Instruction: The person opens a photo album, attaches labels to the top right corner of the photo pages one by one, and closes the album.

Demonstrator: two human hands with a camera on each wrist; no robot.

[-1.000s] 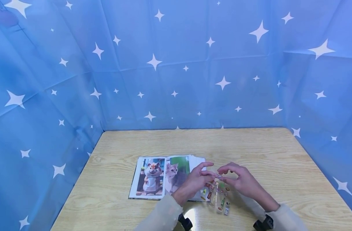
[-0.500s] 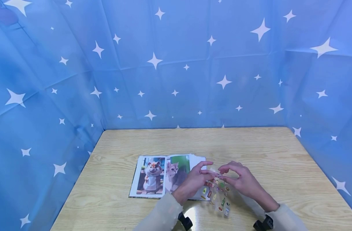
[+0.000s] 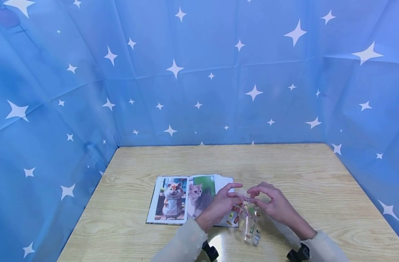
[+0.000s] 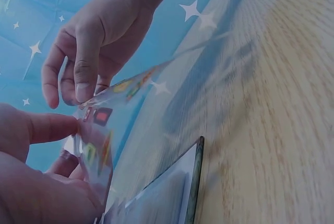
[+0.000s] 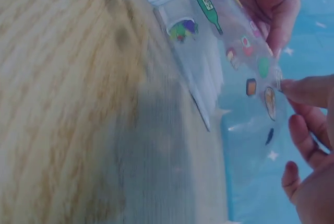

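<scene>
Between the two hands hangs a clear sticker sheet printed with small food and bottle pictures. The left hand pinches its upper edge between thumb and fingers, over the right part of an open picture book. From the other side the right hand pinches at the same edge, its thumb and a fingertip close to the left fingertips. In the right wrist view, a green bottle sticker and several smaller stickers show on the sheet. In the left wrist view the sheet bends at the pinched place.
The book lies on a wooden table, showing a hamster picture and a cat picture. A blue cloth with white stars hangs behind the table and along its sides.
The lower end of the sticker sheet sways slightly and catches the light differently. Both hands stay almost in place, fingertips still together at the sheet's upper edge.
</scene>
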